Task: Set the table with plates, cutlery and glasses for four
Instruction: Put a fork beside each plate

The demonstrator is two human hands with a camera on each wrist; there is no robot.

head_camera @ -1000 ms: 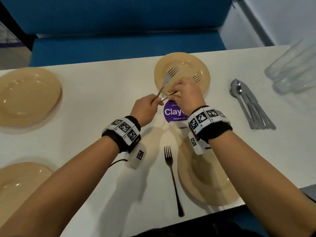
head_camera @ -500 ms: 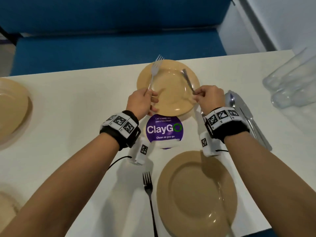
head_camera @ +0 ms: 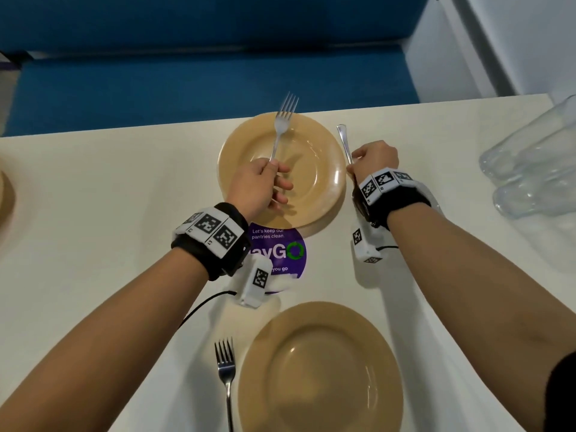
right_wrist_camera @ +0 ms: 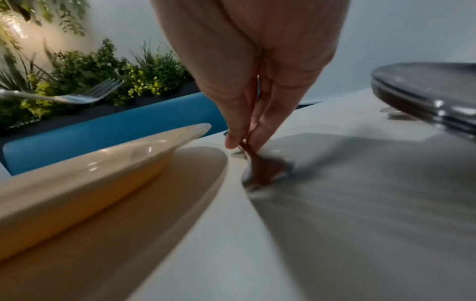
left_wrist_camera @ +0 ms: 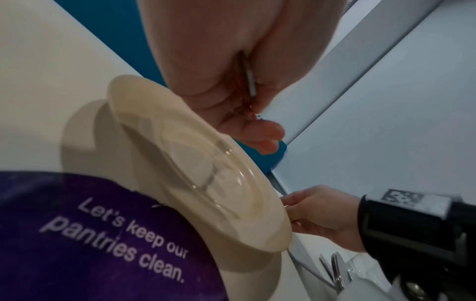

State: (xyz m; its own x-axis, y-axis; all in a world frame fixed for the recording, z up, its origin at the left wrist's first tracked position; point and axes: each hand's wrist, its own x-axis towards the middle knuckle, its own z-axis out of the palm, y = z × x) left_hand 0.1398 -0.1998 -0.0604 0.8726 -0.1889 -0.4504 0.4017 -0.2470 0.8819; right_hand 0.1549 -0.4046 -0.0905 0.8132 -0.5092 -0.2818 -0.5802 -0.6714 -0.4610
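The white surface (head_camera: 109, 188) carries two tan plates in full view. The far plate (head_camera: 314, 194) sits between the two hands, and the near plate (head_camera: 321, 369) lies closer to the person than both of them. Half a second ago the right hand held its piece over the far plate's right side. Now the right hand (head_camera: 375, 157) has swung out past that plate's right rim and come down to the surface.

Its grip is a narrow pinch of thumb and fingertips (right_wrist_camera: 238, 140) on a thin metal handle (head_camera: 344, 141) that points away from the person. The working end is blurred under the hand in the right wrist view, so I cannot tell what kind of cutlery it is.

The left hand (head_camera: 258, 188) has drifted right, over the far plate. Its grip is closed round a fork (head_camera: 282, 123) whose tines stick up past the far rim.

A purple sticker (head_camera: 280, 254) lies just behind the left wrist, its lettering partly covered by the wristband. Clear glasses (head_camera: 530, 169) lie well right of the right hand, cut off by the frame edge. A second fork (head_camera: 226, 369) lies just left of the near plate, its handle running out of view. Stacked cutlery (right_wrist_camera: 425, 97) close to the right hand is only a blur.
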